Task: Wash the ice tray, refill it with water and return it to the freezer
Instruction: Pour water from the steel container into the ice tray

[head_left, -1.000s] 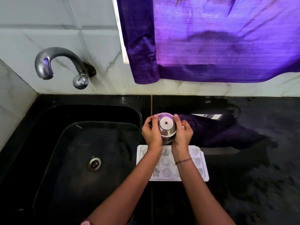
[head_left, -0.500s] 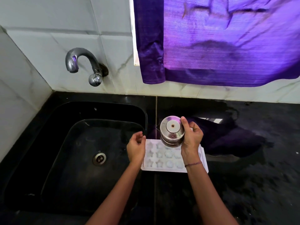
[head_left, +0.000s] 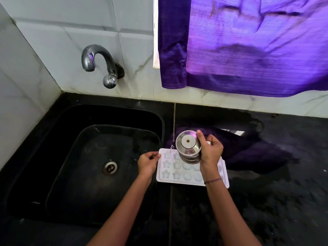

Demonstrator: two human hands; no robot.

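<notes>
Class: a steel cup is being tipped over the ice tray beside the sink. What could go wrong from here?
1. The thin stream from the steel cup lands close to the ice tray's far left corner; a small drift could spill it onto the counter.
2. The cup, gripped by the right hand, hides the cells beneath, so overfilling may go unseen.
3. The left hand pinches only the left rim; a filled tray might slop when lifted.

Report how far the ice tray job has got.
Done, apparently: washing; the tray lies on the counter, tap off. In hand: right hand tips the cup, a thin stream entering a far corner cell; left hand holds the tray's edge. Left: remaining cells, then freezer, unseen.
</notes>
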